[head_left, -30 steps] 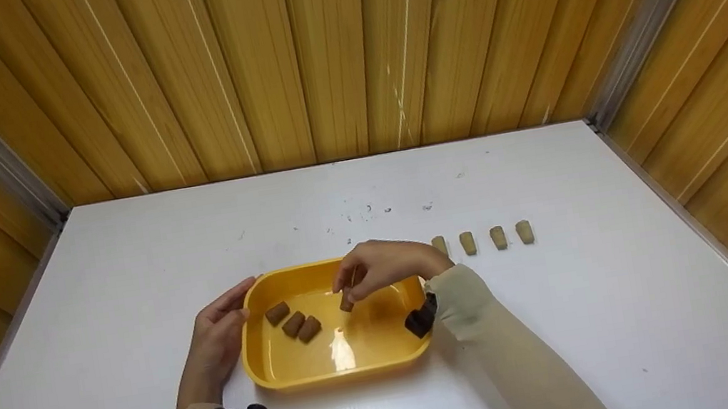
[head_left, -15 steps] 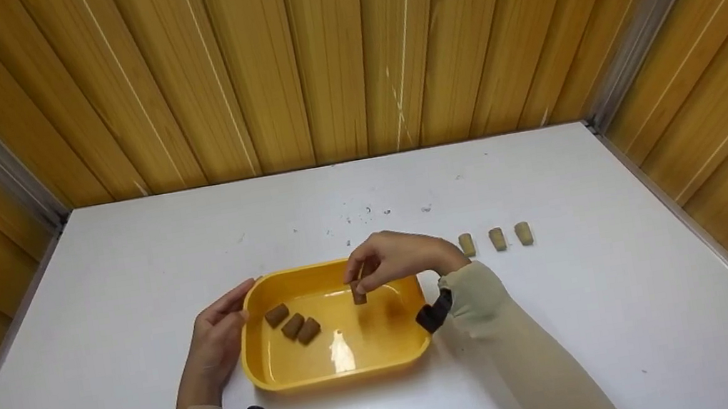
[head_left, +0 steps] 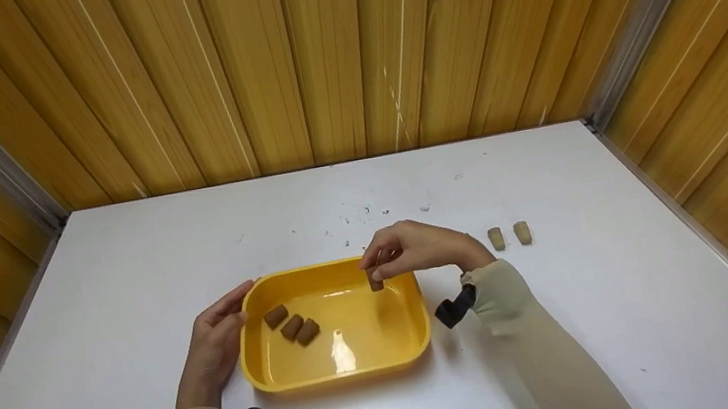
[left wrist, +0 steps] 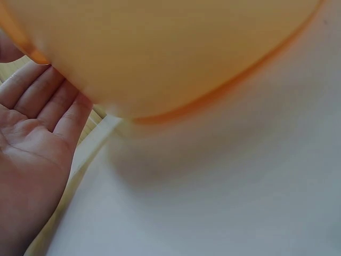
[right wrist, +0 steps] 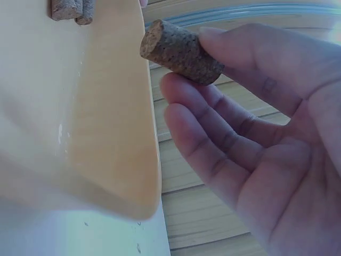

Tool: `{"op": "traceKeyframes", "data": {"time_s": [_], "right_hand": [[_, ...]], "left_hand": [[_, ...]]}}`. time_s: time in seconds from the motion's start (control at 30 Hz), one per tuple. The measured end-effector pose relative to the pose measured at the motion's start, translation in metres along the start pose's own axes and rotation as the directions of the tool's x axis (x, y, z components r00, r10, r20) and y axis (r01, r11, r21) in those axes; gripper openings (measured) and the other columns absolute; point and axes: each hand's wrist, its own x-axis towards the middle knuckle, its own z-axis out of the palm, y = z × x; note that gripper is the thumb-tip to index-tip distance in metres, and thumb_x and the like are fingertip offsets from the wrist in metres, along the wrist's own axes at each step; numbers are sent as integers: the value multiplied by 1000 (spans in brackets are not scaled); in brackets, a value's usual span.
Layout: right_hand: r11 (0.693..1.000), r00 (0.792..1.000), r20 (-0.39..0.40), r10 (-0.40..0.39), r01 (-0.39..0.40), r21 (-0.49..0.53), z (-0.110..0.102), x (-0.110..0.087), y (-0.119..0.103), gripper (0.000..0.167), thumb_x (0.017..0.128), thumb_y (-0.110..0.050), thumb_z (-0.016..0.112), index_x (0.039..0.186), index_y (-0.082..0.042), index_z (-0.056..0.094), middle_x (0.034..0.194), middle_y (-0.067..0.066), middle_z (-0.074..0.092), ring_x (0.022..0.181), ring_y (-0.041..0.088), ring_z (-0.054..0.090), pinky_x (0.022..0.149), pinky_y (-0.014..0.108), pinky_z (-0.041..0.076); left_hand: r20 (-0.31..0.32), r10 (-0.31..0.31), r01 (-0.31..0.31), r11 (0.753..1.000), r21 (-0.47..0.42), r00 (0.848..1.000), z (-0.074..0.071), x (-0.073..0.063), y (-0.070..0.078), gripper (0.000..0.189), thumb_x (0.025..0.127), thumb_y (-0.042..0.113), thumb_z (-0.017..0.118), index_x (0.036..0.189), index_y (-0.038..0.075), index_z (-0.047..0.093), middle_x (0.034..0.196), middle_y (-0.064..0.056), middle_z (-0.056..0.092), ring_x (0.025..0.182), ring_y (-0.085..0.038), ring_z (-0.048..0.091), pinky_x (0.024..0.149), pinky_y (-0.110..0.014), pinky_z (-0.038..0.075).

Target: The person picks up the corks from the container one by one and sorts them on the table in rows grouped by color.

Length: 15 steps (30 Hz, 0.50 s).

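Observation:
My right hand (head_left: 422,246) pinches a brown cork stopper (head_left: 375,281) between thumb and fingertips, over the far right part of a yellow plastic tray (head_left: 342,375). In the right wrist view the cork (right wrist: 178,52) is speckled and tilted, close beside the tray's rim, and the lower fingers are bent below it. My left hand (head_left: 215,342) grips the tray's left end, thumb at the rim and fingers along the outer wall (left wrist: 50,98). Inside the tray, toward its left, lie three brown corks (head_left: 293,326).
Two paler, tapered corks (head_left: 509,235) lie on the white table (head_left: 569,318), right of my right hand. Dark specks (head_left: 367,211) mark the tabletop beyond the tray. Wood-pattern panels (head_left: 328,58) wall in the back and sides.
My right hand has moved right and away from me with the cork, from mid-tray toward its far right rim. It now covers pale corks that showed before. The left hand stays put.

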Motion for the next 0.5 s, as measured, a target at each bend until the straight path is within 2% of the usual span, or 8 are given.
{"op": "traceKeyframes", "data": {"time_s": [0.1,0.3,0.5], "right_hand": [[1000,999,-35,22,-22,-8,-4,-6,3,26,87,-14,68,110,-2,68,100,12,72,87,20,67,81,25,55],[1000,995,-93,26,-28,-13,-7,-16,11,24,88,-17,67,108,-4,70,105,11,69,92,17,64,90,30,55],[1000,989,-147,18,-18,3,-9,-27,18,27,91,-18,64,110,0,70,107,11,67,95,19,63,90,27,55]], "left_hand": [[-2,5,-5,1000,0,1000,0,0,0,52,87,-9,43,139,-8,43,126,2,65,122,-11,57,103,-24,46],[-10,4,-4,1000,8,1000,0,0,0,52,86,-10,42,139,-7,44,126,3,65,122,-11,57,104,-23,45],[1,-9,9,1000,17,1000,-1,1,0,52,87,-9,42,139,-6,44,127,4,64,124,-10,55,105,-23,44]]}}
